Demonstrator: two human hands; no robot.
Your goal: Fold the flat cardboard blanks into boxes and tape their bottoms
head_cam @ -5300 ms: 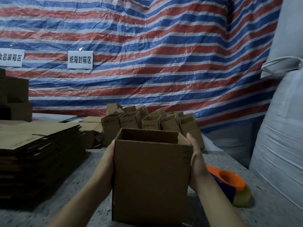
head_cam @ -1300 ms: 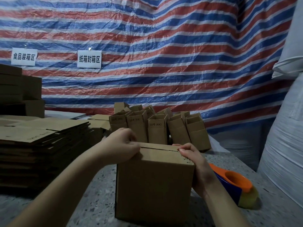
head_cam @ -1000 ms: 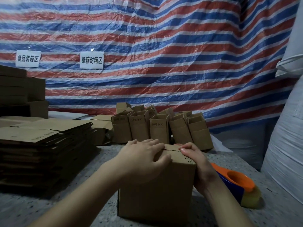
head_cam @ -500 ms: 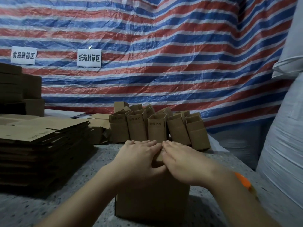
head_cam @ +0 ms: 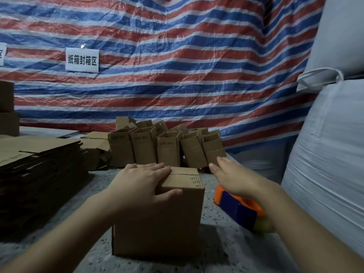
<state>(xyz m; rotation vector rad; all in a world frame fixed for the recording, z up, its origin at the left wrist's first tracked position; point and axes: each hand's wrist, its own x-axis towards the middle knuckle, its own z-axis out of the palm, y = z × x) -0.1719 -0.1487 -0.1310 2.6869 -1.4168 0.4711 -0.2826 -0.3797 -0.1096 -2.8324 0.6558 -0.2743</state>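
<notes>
The box stood on the speckled table, directly in front of the person, with its folded flaps uppermost and meeting along a seam. No tape was visible on that seam. The left hand lay flat across the flaps, fingers straight, thumb down the near face, pressing rather than gripping. The right hand hovered to the right of the box, fingers relaxed and holding nothing, above the orange and blue tape dispenser that rested just beside the box.

Judgement: the step in hand was fetching the dispenser to seal the seam. To do it well, the left palm should hold both flaps level and butted together, so the tape bridges no gap.

Beyond stood a cluster of finished boxes, some leaning. A stack of flat blanks lay to the left.
</notes>
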